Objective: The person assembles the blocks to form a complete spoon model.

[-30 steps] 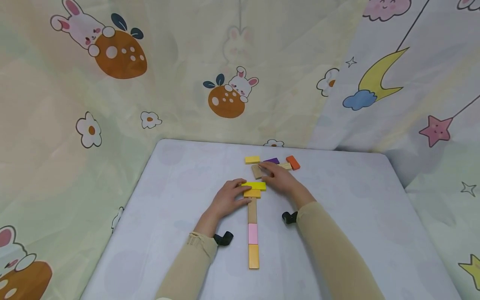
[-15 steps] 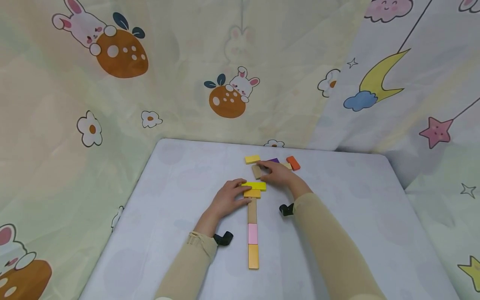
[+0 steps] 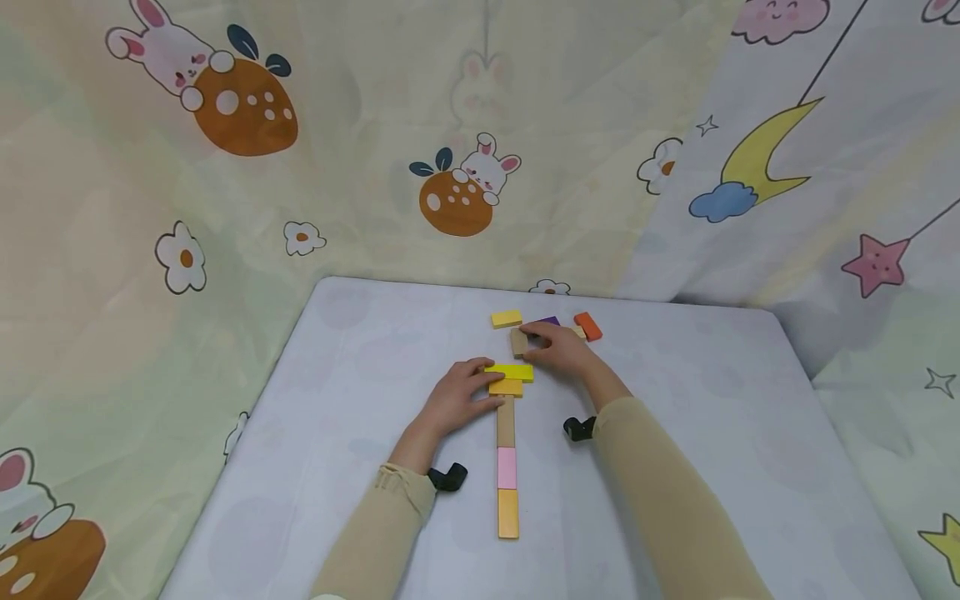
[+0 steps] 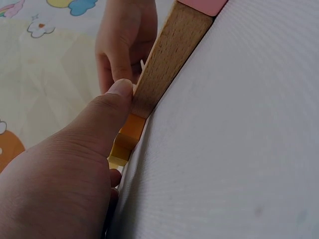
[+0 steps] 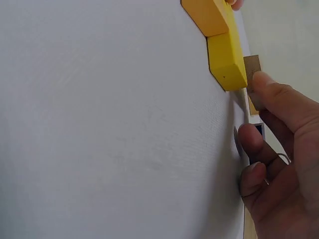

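A column of flat wooden blocks runs up the table: an orange block (image 3: 507,514), a pink block (image 3: 506,468) and a brown wooden block (image 3: 506,422). Across its top lie a light-orange block (image 3: 506,387) and a bright yellow block (image 3: 517,373). My left hand (image 3: 453,398) bends its fingers round the yellow block's left end, the thumb against the brown block's upper end. Just beyond, my right hand (image 3: 558,348) pinches a separate brown block (image 3: 519,343) between thumb and finger. In the right wrist view the right thumb (image 5: 264,82) overlaps that block (image 5: 252,64).
Behind the hands lie a pale yellow block (image 3: 506,318), a purple block (image 3: 551,321), a red-orange block (image 3: 588,326) and a light wooden block (image 3: 579,332), partly hidden by the right hand. A printed cloth backdrop (image 3: 360,167) stands behind the white table (image 3: 300,467).
The right hand's fingers have come in to the separate brown block, which has turned straighter and shifted slightly right. The left hand and the column stay in place.
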`<state>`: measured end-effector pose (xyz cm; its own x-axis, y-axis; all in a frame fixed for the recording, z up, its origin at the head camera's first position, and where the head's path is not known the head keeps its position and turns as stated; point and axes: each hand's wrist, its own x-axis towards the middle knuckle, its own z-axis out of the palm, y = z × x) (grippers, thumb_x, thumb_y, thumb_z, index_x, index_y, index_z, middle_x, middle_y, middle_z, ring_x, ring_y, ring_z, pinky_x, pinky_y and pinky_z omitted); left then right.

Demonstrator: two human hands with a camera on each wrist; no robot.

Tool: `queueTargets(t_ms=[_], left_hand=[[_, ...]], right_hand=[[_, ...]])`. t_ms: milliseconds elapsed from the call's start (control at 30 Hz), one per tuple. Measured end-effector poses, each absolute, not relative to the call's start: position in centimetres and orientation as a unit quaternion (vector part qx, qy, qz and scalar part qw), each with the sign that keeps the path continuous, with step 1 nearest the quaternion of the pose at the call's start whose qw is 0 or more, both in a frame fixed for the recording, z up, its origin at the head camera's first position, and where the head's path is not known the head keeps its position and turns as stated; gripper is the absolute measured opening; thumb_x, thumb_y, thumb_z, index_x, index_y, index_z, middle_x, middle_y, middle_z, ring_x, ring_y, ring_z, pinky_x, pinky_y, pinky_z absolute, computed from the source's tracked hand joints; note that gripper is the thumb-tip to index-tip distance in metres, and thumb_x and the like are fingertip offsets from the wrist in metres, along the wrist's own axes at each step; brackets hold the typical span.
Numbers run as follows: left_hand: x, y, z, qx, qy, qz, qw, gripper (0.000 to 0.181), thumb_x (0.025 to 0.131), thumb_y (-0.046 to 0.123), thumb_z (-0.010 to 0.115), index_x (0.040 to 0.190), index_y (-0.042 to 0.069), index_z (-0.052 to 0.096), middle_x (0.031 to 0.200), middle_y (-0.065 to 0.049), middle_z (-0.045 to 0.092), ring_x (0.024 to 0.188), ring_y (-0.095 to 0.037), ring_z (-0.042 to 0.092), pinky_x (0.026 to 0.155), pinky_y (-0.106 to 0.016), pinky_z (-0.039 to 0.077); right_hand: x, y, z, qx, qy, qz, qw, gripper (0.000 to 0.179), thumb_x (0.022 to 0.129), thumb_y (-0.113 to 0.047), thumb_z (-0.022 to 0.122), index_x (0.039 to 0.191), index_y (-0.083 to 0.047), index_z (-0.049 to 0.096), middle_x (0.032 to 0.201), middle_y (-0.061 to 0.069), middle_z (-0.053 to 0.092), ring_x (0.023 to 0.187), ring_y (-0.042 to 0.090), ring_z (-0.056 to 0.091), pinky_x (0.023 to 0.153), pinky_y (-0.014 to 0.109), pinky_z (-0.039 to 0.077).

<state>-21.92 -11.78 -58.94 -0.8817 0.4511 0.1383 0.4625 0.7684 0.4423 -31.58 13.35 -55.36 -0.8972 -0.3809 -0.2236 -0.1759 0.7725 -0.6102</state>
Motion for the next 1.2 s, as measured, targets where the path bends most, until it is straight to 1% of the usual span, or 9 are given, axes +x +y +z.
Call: queueTargets(t_ms=[167,367,600,700,833,1200], left_hand=[[-21.9,-11.7,-58.9,-0.237,-0.942,-0.235,0.011,0.053,0.091,0.059,0.060,0.137,0.033,0.059,0.148,0.005,0.047,0.132,-0.019,0.045,0.113,-0.039,0.041],[-21.7,-11.7,-58.7,-0.228,-0.944,-0.238,0.007,0.054,0.091,0.060,0.060,0.138,0.033,0.058,0.149,0.006,0.046,0.133,-0.018,0.044,0.114,-0.038,0.040],[-21.8,-11.7,-58.8,-0.228,-0.945,-0.235,0.004,0.054,0.091,0.061,0.058,0.138,0.034,0.058,0.149,0.007,0.046,0.134,-0.017,0.043,0.115,-0.038,0.039],[-21.8,-11.7,-58.9,-0.230,-0.944,-0.235,0.006,0.054,0.091,0.061,0.058,0.138,0.034,0.058,0.149,0.007,0.046,0.134,-0.017,0.043,0.115,-0.038,0.039],[-21.8,-11.7,-59.0,-0.230,-0.944,-0.236,0.010,0.054,0.091,0.060,0.059,0.138,0.034,0.058,0.149,0.007,0.046,0.134,-0.017,0.044,0.114,-0.038,0.040],[-22.0,-11.7,-59.3,-0.231,-0.942,-0.243,0.006,0.054,0.091,0.061,0.059,0.138,0.035,0.058,0.149,0.008,0.045,0.135,-0.017,0.042,0.114,-0.038,0.040]], right_hand=[[-31.0,13.8,-55.2,-0.153,0.926,-0.305,0.162,0.059,0.089,-0.044,0.072,0.143,-0.039,0.050,0.151,-0.003,0.048,0.127,0.028,0.051,0.107,0.050,0.047],[-30.5,14.4,-55.2,-0.152,0.925,-0.308,0.165,0.059,0.089,-0.043,0.071,0.144,-0.039,0.050,0.150,-0.003,0.049,0.126,0.027,0.052,0.108,0.051,0.045],[-30.1,14.8,-55.8,-0.149,0.926,-0.312,0.152,0.057,0.089,-0.042,0.072,0.142,-0.039,0.052,0.147,-0.005,0.052,0.117,0.024,0.053,0.103,0.048,0.048],[-30.0,14.9,-55.9,-0.145,0.926,-0.316,0.148,0.057,0.089,-0.041,0.073,0.141,-0.038,0.052,0.146,-0.005,0.053,0.118,0.024,0.053,0.103,0.048,0.048],[-29.8,15.0,-56.1,-0.145,0.927,-0.312,0.151,0.057,0.089,-0.043,0.071,0.143,-0.040,0.051,0.148,-0.006,0.050,0.119,0.024,0.053,0.104,0.048,0.048],[-29.6,15.1,-56.4,-0.170,0.935,-0.281,0.137,0.056,0.092,-0.039,0.069,0.145,-0.036,0.049,0.152,-0.004,0.046,0.114,0.022,0.052,0.102,0.046,0.048]])
